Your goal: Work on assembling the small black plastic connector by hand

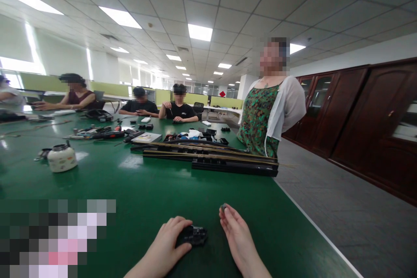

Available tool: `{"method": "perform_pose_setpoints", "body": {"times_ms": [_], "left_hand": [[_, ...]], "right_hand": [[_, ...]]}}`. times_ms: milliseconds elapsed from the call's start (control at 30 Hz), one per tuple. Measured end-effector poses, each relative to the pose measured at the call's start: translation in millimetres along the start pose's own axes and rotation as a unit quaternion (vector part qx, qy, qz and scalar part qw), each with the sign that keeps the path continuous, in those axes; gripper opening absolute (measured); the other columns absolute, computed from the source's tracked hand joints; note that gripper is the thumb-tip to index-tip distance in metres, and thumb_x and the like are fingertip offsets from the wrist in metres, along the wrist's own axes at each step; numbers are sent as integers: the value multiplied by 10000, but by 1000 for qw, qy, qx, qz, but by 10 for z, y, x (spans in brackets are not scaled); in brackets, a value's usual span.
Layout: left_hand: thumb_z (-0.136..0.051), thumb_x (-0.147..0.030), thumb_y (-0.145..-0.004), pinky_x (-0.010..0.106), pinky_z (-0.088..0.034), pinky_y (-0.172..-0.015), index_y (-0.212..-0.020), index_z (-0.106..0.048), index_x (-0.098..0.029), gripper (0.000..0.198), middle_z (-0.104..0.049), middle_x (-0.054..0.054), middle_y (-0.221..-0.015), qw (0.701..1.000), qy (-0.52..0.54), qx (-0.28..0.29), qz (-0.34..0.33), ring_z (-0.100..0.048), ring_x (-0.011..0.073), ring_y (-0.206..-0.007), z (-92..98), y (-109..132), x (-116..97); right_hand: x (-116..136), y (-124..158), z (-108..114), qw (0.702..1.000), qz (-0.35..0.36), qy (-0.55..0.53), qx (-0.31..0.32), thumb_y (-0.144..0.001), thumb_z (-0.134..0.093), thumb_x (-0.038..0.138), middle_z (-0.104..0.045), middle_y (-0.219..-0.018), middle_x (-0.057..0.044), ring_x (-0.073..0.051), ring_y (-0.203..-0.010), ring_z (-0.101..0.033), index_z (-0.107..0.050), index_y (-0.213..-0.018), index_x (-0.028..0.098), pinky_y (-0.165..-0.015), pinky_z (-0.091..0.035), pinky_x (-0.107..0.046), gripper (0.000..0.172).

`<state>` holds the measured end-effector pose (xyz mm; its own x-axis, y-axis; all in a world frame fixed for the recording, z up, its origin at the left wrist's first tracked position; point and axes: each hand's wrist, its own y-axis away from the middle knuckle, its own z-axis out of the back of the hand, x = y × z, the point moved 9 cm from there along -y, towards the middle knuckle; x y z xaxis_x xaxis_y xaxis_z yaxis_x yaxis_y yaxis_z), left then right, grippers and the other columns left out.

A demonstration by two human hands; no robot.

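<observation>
My left hand (167, 243) rests on the green table (137, 191) near its front edge, its fingers closed round a small black plastic part (194, 235). My right hand (236, 236) lies just to the right of that part. Its fingertips pinch a tiny grey piece (223, 207). The two hands are a few centimetres apart.
Long black rails with thin brass rods (211, 158) lie across the table's middle. A white jar (61, 157) stands at the left. Tools and small parts (107, 132) litter the far side. A person (270, 104) stands at the table's right edge; several others sit at the far end.
</observation>
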<state>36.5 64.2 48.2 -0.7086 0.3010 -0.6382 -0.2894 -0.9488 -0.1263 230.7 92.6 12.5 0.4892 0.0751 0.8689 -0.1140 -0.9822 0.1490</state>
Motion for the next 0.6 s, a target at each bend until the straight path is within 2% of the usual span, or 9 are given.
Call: {"method": "perform_pose_setpoints", "body": {"times_ms": [167,333,433,600], "left_hand": [[-573,-206,-672,336,-360,-917,-1087,-565,-252,418,-585,40,-1128,1000,3,8,6,-500,221,-1051,-2,1,-9],[-560,-188,-669,326,-354,-918,-1129,-542,-248,465,-583,35,-1134,1000,-9,16,15,-499,213,-1053,-19,-7,-5],[-561,-178,-663,324,-352,-918,-1127,-546,-254,470,-579,29,-1137,1000,-10,17,13,-497,213,-1055,-20,-7,-10],[-571,-172,-661,326,-358,-911,-1108,-558,-255,455,-581,30,-1121,1000,-4,8,5,-502,213,-1045,-18,-9,-1]], "right_hand": [[44,30,-57,997,36,67,6,-578,-728,460,-690,-956,-74,-231,-951,-615,-632,-938,182,-863,-458,-357,465],[109,109,-221,986,89,139,38,-564,-723,488,-675,-1012,-82,-239,-999,-596,-616,-972,176,-914,-432,-359,525],[154,195,-363,960,133,233,82,-641,-675,450,-682,-963,-83,-244,-954,-605,-634,-936,179,-900,-435,-378,403],[198,352,-527,895,188,386,124,-729,-596,288,-647,-1018,-62,-226,-1006,-564,-645,-939,224,-937,-397,-360,225]]}}
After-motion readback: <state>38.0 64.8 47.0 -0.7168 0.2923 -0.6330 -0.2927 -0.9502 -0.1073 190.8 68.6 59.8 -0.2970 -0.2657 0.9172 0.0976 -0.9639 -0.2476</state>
